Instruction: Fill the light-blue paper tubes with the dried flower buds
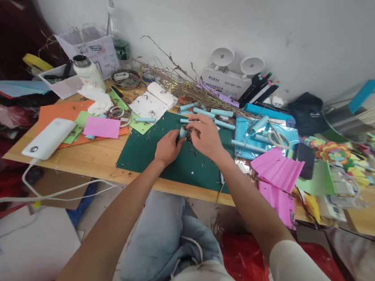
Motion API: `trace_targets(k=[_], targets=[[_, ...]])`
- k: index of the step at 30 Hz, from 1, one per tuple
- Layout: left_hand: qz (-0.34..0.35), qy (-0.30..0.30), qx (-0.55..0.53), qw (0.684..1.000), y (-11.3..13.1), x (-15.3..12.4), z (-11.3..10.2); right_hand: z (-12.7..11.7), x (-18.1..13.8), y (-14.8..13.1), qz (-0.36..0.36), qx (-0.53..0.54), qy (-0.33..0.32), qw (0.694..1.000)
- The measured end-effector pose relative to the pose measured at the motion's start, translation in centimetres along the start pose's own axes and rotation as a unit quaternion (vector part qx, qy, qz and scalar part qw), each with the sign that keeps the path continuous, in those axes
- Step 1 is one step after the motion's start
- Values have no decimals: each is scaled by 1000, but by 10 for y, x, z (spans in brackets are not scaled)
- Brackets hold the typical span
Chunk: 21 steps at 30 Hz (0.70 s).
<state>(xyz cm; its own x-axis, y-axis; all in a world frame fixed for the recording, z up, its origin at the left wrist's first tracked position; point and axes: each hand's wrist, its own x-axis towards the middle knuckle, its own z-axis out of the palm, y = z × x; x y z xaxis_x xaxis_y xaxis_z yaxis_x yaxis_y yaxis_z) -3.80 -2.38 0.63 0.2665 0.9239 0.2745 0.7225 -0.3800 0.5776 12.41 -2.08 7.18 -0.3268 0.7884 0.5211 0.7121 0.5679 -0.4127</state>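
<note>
My left hand (168,148) is closed around a short light blue paper tube (183,133), holding it over the dark green cutting mat (191,171). Just to the right, my right hand (205,136) has its fingers curled downward by the tube's end. Small dark brown plant bits (189,141) lie under and between those fingertips; whether they pinch any is hidden. Several more rolled blue tubes (222,112) rest behind and right of my right hand. Beside them is a blue plastic packet (240,130) with scissors (278,139) on it.
Dry twigs (180,80) lie along the wall in front of a white twin-lamp device (226,79). At left are a white power bank (48,138), a pink sheet (102,126) and a white bottle (88,73). Crumpled magenta paper (277,171) hangs over the front edge at right.
</note>
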Motion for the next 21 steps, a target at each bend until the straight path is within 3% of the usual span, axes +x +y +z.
trace_targets(k=[2,8,14,21], targets=[[4,2,-2,1000,0,0,0,-2,1,-3,9,16,38,999],[-7,-2,-2,1000,-1,0,0,4,2,-7,32,7,21,999],[-9,-6,-4,1000,2,-1,-2,0,0,-6,92,66,69,991],[-9,-8,-3,1000,1,-1,-1,4,-11,-7,45,57,1,997]])
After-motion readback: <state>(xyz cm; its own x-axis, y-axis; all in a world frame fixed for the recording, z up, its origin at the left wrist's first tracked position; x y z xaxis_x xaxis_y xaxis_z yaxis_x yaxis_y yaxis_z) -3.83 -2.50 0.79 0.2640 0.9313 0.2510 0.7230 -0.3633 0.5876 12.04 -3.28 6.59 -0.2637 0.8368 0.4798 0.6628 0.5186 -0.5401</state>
